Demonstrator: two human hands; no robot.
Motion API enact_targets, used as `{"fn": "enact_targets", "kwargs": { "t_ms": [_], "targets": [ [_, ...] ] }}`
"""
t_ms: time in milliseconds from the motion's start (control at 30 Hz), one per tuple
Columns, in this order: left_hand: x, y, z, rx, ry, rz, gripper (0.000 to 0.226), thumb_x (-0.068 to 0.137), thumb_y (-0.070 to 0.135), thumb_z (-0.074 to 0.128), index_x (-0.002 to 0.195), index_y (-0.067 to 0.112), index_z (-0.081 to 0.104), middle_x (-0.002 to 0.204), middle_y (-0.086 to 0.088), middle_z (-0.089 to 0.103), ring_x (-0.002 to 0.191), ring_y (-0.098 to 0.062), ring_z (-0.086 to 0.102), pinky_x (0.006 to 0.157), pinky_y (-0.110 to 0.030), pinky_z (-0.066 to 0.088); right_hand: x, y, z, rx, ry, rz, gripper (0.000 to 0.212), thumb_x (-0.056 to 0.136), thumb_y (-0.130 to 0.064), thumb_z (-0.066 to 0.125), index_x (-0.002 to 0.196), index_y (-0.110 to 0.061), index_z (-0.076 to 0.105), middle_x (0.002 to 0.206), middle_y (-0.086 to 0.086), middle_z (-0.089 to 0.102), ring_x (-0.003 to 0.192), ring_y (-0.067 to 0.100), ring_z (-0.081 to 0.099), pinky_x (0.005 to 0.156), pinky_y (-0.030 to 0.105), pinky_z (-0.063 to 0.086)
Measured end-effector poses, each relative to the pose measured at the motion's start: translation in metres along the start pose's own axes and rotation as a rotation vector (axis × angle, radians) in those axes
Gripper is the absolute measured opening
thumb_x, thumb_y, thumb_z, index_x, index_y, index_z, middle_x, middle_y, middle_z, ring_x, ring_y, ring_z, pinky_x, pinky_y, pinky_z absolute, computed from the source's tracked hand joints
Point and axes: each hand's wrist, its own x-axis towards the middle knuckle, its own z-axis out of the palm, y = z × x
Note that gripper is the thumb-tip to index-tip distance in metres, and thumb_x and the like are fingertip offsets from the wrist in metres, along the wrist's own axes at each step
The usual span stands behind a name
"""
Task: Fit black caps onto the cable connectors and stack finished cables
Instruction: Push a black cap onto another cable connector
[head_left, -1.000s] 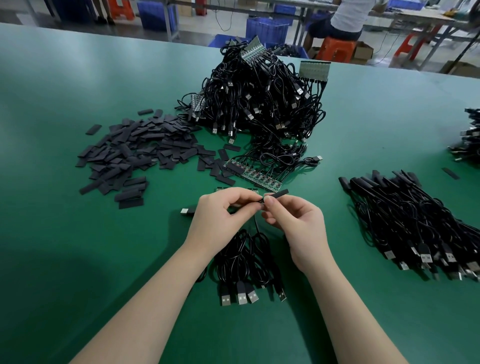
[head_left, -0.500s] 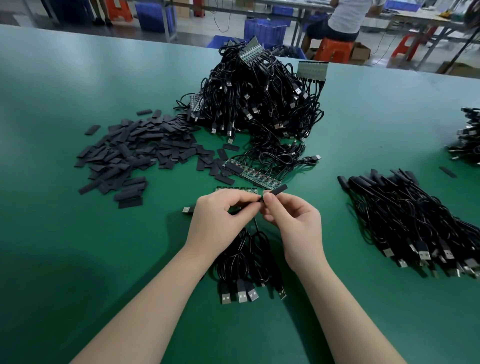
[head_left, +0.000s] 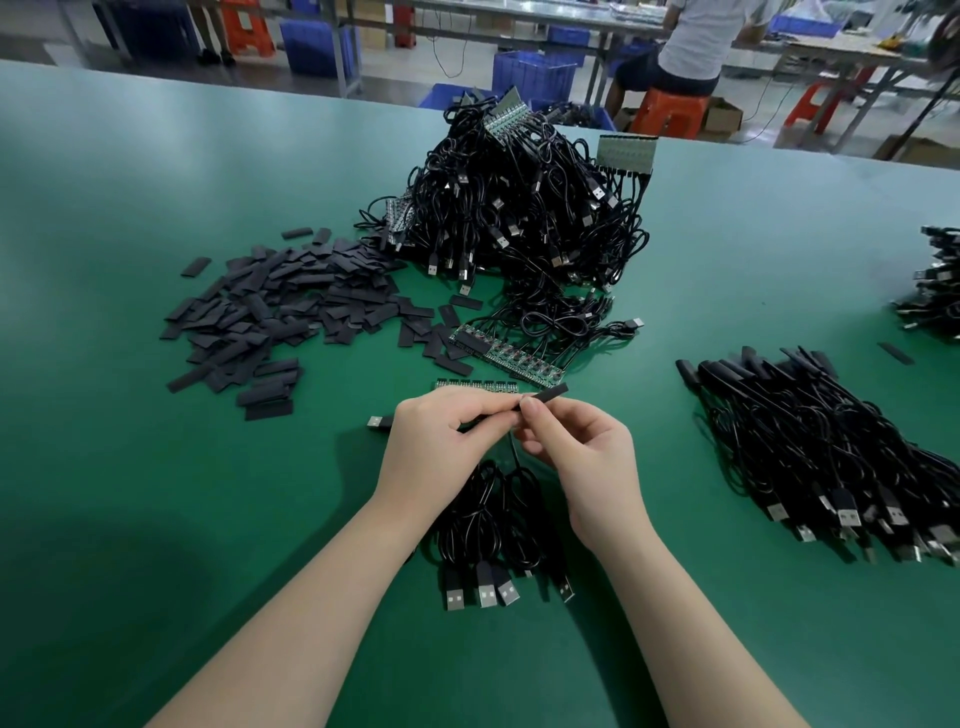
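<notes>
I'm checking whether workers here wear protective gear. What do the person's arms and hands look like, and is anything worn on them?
Both forearms are bare, with no sleeve in view. The left hand and right hand wear no gloves, rings, watch or wristband that show. Fingernails look short and unpainted.

A factory assembly floor. The long green surface (head_left: 156, 182) carries bulk stock: a tall heap of black USB cables (head_left: 524, 208) at 12 o'clock and loose black caps (head_left: 270, 312) at 10 o'clock. Beyond it, blue plastic crates (head_left: 535, 78), orange stools (head_left: 670, 109) and more metal-legged benches (head_left: 519, 15) fill the hall, with another seated worker (head_left: 696, 47) at 1 o'clock.
</notes>
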Motion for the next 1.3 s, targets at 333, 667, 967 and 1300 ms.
{"fn": "enact_targets", "kwargs": {
  "t_ms": [333,667,967,1300],
  "targets": [
    [0.001,0.000,0.000,0.033,0.030,-0.023,0.022,0.079,0.011,0.079,0.098,0.021,0.078,0.092,0.020,0.070,0.091,0.005,0.066,0.082,-0.014,0.051,-0.005,-0.004,0.003,-0.223,0.170,-0.236,0.045,0.086,-0.016,0.075,0.117,-0.045,0.062,0.091,-0.021,0.073,0.070,-0.004,0.062,0.069,0.010,0.048],
    [0.000,-0.004,-0.002,0.022,0.006,-0.022,0.020,0.076,0.013,0.081,0.095,0.020,0.079,0.090,0.021,0.070,0.089,0.004,0.066,0.082,-0.015,0.051,-0.008,-0.002,0.001,-0.290,0.116,-0.260,0.045,0.089,-0.013,0.071,0.119,-0.045,0.059,0.087,-0.023,0.073,0.071,-0.008,0.062,0.070,0.006,0.045],
    [0.001,-0.002,0.001,0.020,0.002,-0.051,0.020,0.081,0.014,0.076,0.098,0.023,0.078,0.091,0.023,0.069,0.091,0.002,0.066,0.082,-0.021,0.053,-0.009,-0.005,0.002,-0.273,0.075,-0.152,0.051,0.090,-0.017,0.070,0.131,-0.040,0.053,0.090,-0.010,0.076,0.085,0.007,0.071,0.077,0.016,0.053],
    [0.003,-0.001,-0.004,0.202,-0.086,0.008,0.049,0.082,0.041,0.073,0.129,0.035,0.061,0.111,0.018,0.070,0.098,-0.002,0.060,0.092,-0.020,0.043,-0.001,-0.024,0.006,0.024,0.156,-0.089,0.015,0.095,-0.009,0.063,0.088,-0.017,0.074,0.090,0.005,0.077,0.085,0.013,0.071,0.079,0.029,0.057]
  ]
}}
